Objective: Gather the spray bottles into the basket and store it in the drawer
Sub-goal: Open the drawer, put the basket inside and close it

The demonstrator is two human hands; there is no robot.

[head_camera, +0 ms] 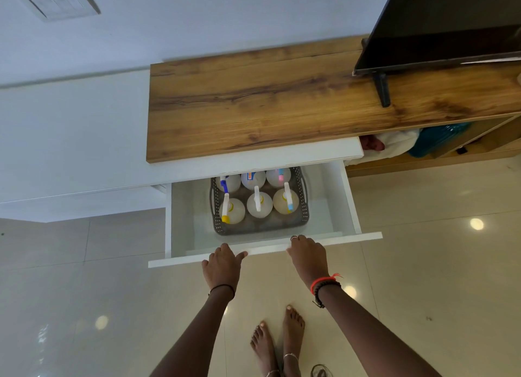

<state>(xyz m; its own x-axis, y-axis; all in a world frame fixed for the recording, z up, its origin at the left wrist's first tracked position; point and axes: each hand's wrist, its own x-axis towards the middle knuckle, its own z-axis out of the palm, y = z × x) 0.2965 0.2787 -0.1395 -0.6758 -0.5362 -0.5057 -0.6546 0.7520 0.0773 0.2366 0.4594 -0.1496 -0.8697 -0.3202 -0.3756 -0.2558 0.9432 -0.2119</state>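
Note:
A grey perforated basket (255, 229) sits inside the open white drawer (351, 201), towards its back. Several spray bottles (258, 205) stand upright in it, their nozzles tipped yellow, blue, pink or white. The back row is partly hidden under the cabinet's edge. My left hand (222, 263) grips the top edge of the drawer front (174, 261), fingers curled over it and thumb lying along it. My right hand (308, 255) grips the same edge further right, in front of the basket.
Above the drawer runs a wooden cabinet top (282, 103), with a black TV (437, 24) on a stand at its right. An open shelf at the right holds a teal item (439, 139) and white cloth. My bare feet (282, 340) stand on glossy tiles.

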